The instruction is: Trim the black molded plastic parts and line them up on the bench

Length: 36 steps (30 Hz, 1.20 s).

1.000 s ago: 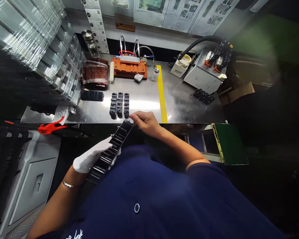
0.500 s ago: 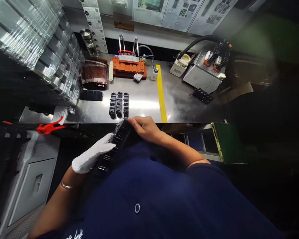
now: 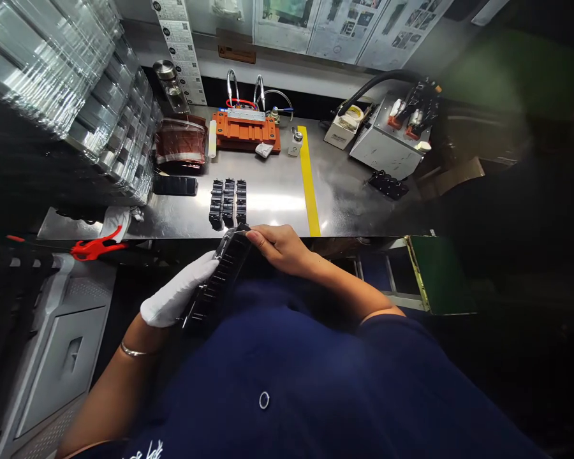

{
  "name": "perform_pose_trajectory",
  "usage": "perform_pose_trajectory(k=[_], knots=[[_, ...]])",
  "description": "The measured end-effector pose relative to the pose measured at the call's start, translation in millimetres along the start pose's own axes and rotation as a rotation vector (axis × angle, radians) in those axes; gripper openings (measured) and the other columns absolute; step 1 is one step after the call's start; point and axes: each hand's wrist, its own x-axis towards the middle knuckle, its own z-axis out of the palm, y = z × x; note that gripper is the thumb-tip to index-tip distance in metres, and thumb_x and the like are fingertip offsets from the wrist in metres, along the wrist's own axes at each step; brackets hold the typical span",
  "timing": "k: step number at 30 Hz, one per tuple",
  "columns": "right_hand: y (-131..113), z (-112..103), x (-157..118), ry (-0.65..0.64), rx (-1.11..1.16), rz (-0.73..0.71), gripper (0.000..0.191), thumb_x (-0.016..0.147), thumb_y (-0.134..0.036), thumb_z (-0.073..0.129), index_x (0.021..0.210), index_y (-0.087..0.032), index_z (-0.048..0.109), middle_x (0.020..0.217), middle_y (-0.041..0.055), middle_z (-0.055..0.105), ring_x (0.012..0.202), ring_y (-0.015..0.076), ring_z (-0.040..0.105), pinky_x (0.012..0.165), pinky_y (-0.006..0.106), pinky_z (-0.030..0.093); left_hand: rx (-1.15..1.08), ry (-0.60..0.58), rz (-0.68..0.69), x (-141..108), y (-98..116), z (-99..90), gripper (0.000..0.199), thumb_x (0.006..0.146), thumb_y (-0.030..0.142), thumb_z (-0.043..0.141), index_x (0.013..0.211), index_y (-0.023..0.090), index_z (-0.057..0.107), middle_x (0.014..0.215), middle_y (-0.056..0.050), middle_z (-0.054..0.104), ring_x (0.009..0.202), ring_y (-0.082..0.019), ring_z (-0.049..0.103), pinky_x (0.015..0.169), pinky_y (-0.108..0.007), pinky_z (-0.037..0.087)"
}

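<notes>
Black strip: the long, slotted black strip [image 3: 217, 278] is held slantwise in front of the dark blue shirt [image 3: 287, 382], its upper end by the front edge of the tabletop [image 3: 277, 182].
Left hand: the white-gloved left hand [image 3: 179, 291] is closed around the strip's left side, thumb lying along the edge; its other fingers are hidden behind the strip.
Right hand: the bare right hand [image 3: 281, 248] has its fingers curled in, thumb and forefinger pinching the strip's upper end; whether they also hold something small there, I cannot tell.
Strip's lower end: it fades into shadow against the shirt, so where it stops is hard to make out.
Black pieces: three ribbed rows of black pieces [image 3: 228, 203] lie side by side on the tabletop, just beyond the strip's upper end.
Right edge of view: dark and blurred.
</notes>
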Motion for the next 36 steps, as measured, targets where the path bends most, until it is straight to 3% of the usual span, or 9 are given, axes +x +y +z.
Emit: perform_pose_trajectory(k=[3, 6, 10, 15, 18, 22, 29, 36], knots=[[4.1, -3.4, 0.7, 0.117, -0.002, -0.065, 0.059, 0.105, -0.056, 0.023, 0.089, -0.016, 0.063, 0.078, 0.0039, 0.063, 0.071, 0.0128, 0.056, 0.068, 0.025, 0.041, 0.127, 0.296, 0.138, 7.3, -7.7, 2.4, 0.057, 0.067, 0.054, 0.083, 0.111, 0.021, 0.069, 0.103, -0.008, 0.072, 0.106, -0.033, 0.065, 0.097, -0.044, 0.048], [5.2, -7.5, -0.8, 0.105, -0.189, -0.148, 0.062, 0.101, -0.064, 0.030, 0.093, -0.014, 0.066, 0.079, 0.0060, 0.065, 0.071, 0.0139, 0.057, 0.066, 0.026, 0.038, 0.258, 0.532, 0.278, 6.3, -19.2, 6.8, 0.070, 0.057, 0.046, 0.091, 0.118, 0.023, 0.063, 0.110, -0.006, 0.071, 0.110, -0.031, 0.065, 0.100, -0.042, 0.048], [4.5, -11.0, -4.2, 0.017, -0.367, -0.242, 0.064, 0.097, -0.070, 0.033, 0.081, -0.015, 0.062, 0.071, 0.0040, 0.061, 0.065, 0.0131, 0.052, 0.057, 0.027, 0.028, 0.443, 0.546, 0.454, 0.2, -41.4, 4.3, 0.075, 0.063, 0.043, 0.089, 0.128, 0.024, 0.057, 0.120, -0.008, 0.069, 0.112, -0.029, 0.066, 0.102, -0.043, 0.049], [4.9, -9.6, -6.1, -0.061, -0.402, -0.378, 0.061, 0.100, -0.064, 0.035, 0.064, -0.017, 0.051, 0.058, -0.0011, 0.051, 0.054, 0.0098, 0.045, 0.053, 0.027, 0.021, 0.644, 0.609, 0.651, 1.6, -67.0, -6.7, 0.073, 0.062, 0.047, 0.088, 0.123, 0.020, 0.058, 0.110, -0.008, 0.072, 0.099, -0.028, 0.071, 0.094, -0.045, 0.055], [4.8, -8.2, -5.4, -0.046, -0.410, -0.451, 0.060, 0.100, -0.061, 0.040, 0.059, -0.017, 0.047, 0.054, -0.0027, 0.044, 0.051, 0.0090, 0.041, 0.052, 0.027, 0.019, 0.621, 0.588, 0.637, 0.9, -71.2, -5.4, 0.073, 0.066, 0.046, 0.086, 0.127, 0.019, 0.056, 0.111, -0.009, 0.073, 0.099, -0.027, 0.071, 0.091, -0.043, 0.057], [4.0, -9.7, -2.8, -0.008, -0.383, -0.495, 0.058, 0.098, -0.062, 0.042, 0.064, -0.017, 0.052, 0.059, -0.0016, 0.049, 0.055, 0.0090, 0.045, 0.053, 0.025, 0.023, 0.535, 0.513, 0.616, -1.2, -67.3, -1.9, 0.072, 0.067, 0.046, 0.085, 0.127, 0.020, 0.055, 0.112, -0.008, 0.073, 0.099, -0.026, 0.072, 0.091, -0.042, 0.057], [6.3, -12.8, -0.3, -0.071, -0.374, -0.570, 0.061, 0.099, -0.063, 0.040, 0.058, -0.017, 0.047, 0.055, -0.0025, 0.045, 0.053, 0.0087, 0.042, 0.051, 0.025, 0.022, 0.475, 0.343, 0.535, -0.7, -57.9, -4.7, 0.068, 0.066, 0.049, 0.085, 0.123, 0.020, 0.061, 0.110, -0.008, 0.075, 0.101, -0.028, 0.072, 0.092, -0.041, 0.058], [5.7, -10.8, -2.6, -0.024, -0.389, -0.556, 0.062, 0.100, -0.061, 0.038, 0.057, -0.017, 0.046, 0.054, -0.0027, 0.043, 0.052, 0.0087, 0.041, 0.051, 0.026, 0.021, 0.425, 0.396, 0.492, 2.3, -58.0, 1.0, 0.074, 0.061, 0.052, 0.086, 0.122, 0.020, 0.058, 0.108, -0.008, 0.074, 0.098, -0.028, 0.072, 0.090, -0.043, 0.058]])
